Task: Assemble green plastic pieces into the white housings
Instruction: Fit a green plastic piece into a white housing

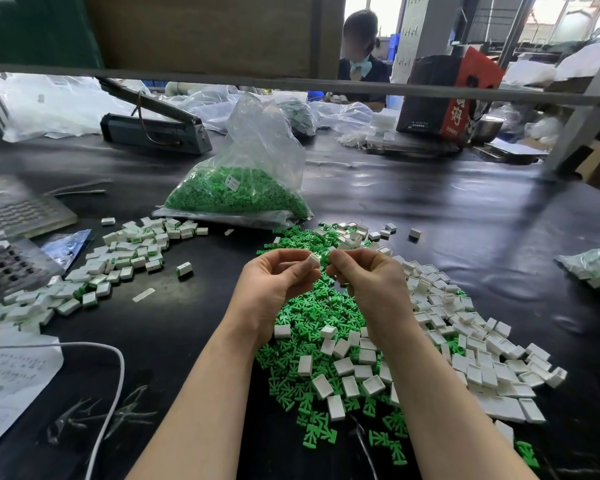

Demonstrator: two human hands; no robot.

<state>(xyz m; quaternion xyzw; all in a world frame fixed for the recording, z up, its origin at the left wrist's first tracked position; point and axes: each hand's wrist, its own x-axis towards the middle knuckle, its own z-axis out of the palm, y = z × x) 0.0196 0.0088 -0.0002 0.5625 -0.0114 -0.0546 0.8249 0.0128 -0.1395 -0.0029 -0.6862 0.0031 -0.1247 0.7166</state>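
Observation:
My left hand (274, 282) pinches a small white housing (314, 260) between thumb and fingertips, held above the table. My right hand (368, 275) is curled right beside it, fingertips nearly touching the housing; what it pinches is hidden by the fingers. Under both hands lies a heap of loose green plastic pieces (312, 306). Empty white housings (465, 344) are spread over and to the right of that heap. A pile of white housings with green showing (118, 261) lies to the left.
A clear bag of green pieces (243, 188) stands behind the heap. A black heat sealer (153, 128) sits at the back left, a bagged batch of parts (596, 268) at the right edge. A white cable (115, 375) and paper (11, 375) lie near left. A person sits across the table.

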